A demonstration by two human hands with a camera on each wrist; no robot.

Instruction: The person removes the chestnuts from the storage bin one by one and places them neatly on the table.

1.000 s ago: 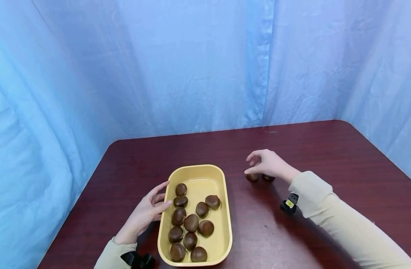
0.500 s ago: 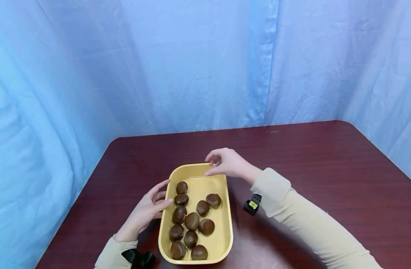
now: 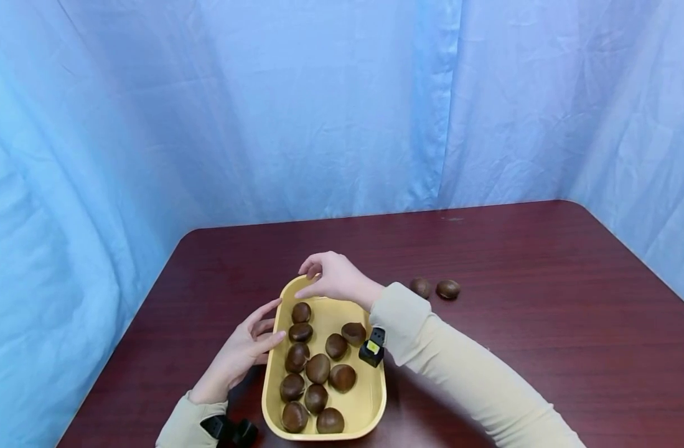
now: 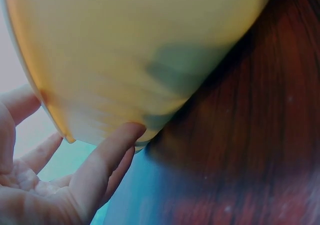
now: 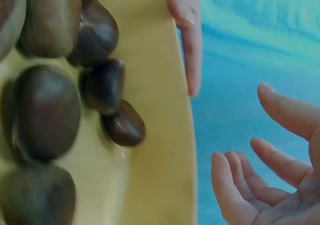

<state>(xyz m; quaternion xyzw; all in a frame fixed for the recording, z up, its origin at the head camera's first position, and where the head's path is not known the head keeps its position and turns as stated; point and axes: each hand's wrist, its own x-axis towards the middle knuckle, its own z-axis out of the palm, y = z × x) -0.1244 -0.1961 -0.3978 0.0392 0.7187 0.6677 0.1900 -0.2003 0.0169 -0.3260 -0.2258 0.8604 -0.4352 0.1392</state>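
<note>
A yellow rectangular tray [image 3: 378,398] on the table holds several brown chestnuts [image 3: 318,369], mostly along its left side and near end. My left hand [image 3: 242,353] rests against the tray's left side, its thumb at the rim; in the left wrist view other fingers [image 4: 111,155] touch the outer wall. Over the tray's far end hovers my right hand [image 3: 337,278], fingers loosely bent and spread. The right wrist view shows nothing between its fingers. On the table to the right lie two more chestnuts, one round [image 3: 420,287] and one oval [image 3: 448,289].
The dark red wooden table [image 3: 521,261] has rounded far corners. Pale blue curtains [image 3: 330,112] hang behind it and at both sides. Black devices are strapped to the left wrist [image 3: 224,429] and right wrist [image 3: 373,348].
My right hand has moved left from the two chestnuts on the table to above the tray, leaving both in sight. My left hand stays at the tray's side.
</note>
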